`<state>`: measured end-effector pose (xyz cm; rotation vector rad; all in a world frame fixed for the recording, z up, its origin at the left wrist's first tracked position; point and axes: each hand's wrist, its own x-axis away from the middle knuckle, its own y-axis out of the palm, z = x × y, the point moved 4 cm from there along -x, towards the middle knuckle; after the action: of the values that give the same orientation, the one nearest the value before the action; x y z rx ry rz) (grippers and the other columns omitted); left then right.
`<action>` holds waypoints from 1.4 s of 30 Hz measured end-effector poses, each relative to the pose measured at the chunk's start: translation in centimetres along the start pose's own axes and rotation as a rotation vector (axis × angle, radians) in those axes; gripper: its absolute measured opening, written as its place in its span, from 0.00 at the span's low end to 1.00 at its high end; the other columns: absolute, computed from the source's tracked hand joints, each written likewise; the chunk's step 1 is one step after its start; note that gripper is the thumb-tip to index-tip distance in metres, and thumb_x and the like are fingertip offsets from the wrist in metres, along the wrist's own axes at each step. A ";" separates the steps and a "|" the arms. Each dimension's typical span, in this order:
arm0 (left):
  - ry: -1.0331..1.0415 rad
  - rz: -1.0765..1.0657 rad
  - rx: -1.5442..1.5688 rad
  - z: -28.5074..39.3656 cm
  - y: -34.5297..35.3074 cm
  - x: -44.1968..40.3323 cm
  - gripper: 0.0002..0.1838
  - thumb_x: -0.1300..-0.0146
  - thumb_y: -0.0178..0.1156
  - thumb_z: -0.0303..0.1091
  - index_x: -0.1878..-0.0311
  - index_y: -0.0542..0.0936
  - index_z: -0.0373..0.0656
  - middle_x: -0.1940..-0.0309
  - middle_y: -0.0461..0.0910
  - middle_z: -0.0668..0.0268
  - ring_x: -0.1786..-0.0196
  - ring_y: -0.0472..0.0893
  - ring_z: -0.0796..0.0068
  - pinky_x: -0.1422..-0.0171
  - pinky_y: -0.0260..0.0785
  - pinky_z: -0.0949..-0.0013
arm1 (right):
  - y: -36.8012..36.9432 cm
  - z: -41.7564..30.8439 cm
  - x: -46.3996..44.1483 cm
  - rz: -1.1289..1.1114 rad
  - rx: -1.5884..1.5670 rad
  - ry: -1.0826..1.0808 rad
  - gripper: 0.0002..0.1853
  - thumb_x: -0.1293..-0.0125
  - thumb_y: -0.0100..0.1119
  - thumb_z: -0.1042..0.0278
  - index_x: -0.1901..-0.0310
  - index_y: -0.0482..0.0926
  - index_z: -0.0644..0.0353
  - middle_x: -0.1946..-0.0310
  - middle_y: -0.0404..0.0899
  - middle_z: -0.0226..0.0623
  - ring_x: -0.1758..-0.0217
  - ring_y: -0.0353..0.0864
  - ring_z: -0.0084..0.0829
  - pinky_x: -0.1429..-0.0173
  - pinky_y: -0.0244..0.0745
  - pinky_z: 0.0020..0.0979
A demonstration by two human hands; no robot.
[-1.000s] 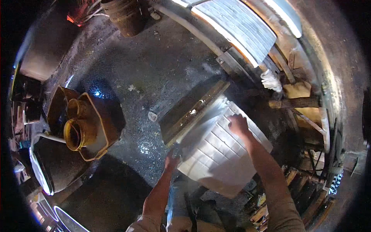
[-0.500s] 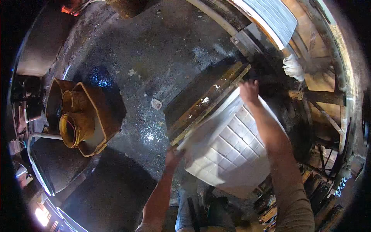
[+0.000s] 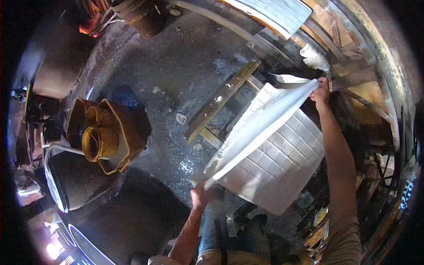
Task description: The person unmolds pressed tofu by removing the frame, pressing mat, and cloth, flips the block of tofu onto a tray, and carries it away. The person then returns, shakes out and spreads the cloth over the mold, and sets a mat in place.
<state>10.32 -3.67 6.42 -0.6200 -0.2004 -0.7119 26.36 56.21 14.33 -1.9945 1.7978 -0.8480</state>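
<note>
A large white sheet (image 3: 282, 154) with a grid of raised squares lies in front of me. Its far edge is lifted and folded over, showing a smooth, shaded surface. My left hand (image 3: 200, 196) is closed on the near-left corner of the folded edge. At the far right corner, my right hand (image 3: 321, 91) is closed on the same edge, raised and bunched there. Beyond the sheet, a long wooden board (image 3: 221, 101) with white specks belongs to a low frame, part of which the sheet hides.
Yellow-brown buckets (image 3: 100, 143) stand in a rusty container (image 3: 125, 163) at the left. A dark barrel (image 3: 141, 17) is at the top left. White ribbed sheets (image 3: 278, 13) rest at the top, near a white cloth (image 3: 314, 58). Wood pieces (image 3: 319, 225) lie at lower right.
My right hand has moved right, pulling the sheet's edge up and away from the wooden board. More of the frame behind it shows. The camera view has shifted.
</note>
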 end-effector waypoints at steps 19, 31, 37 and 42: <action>-0.285 -0.681 -0.074 8.9 13.6 18.6 0.23 0.41 0.62 0.32 0.43 0.72 0.36 0.45 0.74 0.55 0.45 0.75 0.65 0.41 0.68 0.66 | -20.6 19.2 4.3 -0.025 -0.823 -0.237 0.20 0.35 0.49 0.51 0.48 0.71 0.55 0.55 0.76 0.38 0.54 0.76 0.35 0.50 0.74 0.40; -0.325 -1.640 0.913 22.1 26.8 49.8 0.29 0.33 0.52 0.46 0.35 0.61 0.39 0.47 0.71 0.64 0.48 0.70 0.74 0.43 0.63 0.68 | -53.3 23.7 16.8 0.542 -1.096 -0.221 0.17 0.33 0.44 0.57 0.52 0.73 0.60 0.54 0.76 0.36 0.49 0.74 0.34 0.47 0.71 0.37; -0.447 -1.995 0.824 28.7 24.0 57.3 0.31 0.32 0.48 0.51 0.34 0.59 0.40 0.57 0.72 0.65 0.55 0.73 0.75 0.55 0.68 0.69 | -55.0 29.4 26.1 0.626 -0.860 -0.055 0.16 0.33 0.44 0.60 0.51 0.74 0.61 0.52 0.75 0.38 0.47 0.72 0.35 0.44 0.68 0.37; -0.403 -1.922 0.881 26.4 27.1 54.2 0.29 0.33 0.49 0.50 0.36 0.61 0.40 0.64 0.72 0.70 0.64 0.72 0.83 0.68 0.65 0.73 | -48.8 34.5 27.7 0.567 -0.656 0.116 0.16 0.33 0.44 0.63 0.50 0.74 0.62 0.51 0.74 0.39 0.45 0.71 0.36 0.42 0.66 0.37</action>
<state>69.64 -1.80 35.46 0.5379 -1.5011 -2.1175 86.80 31.52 22.90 -1.5839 2.7724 -0.2049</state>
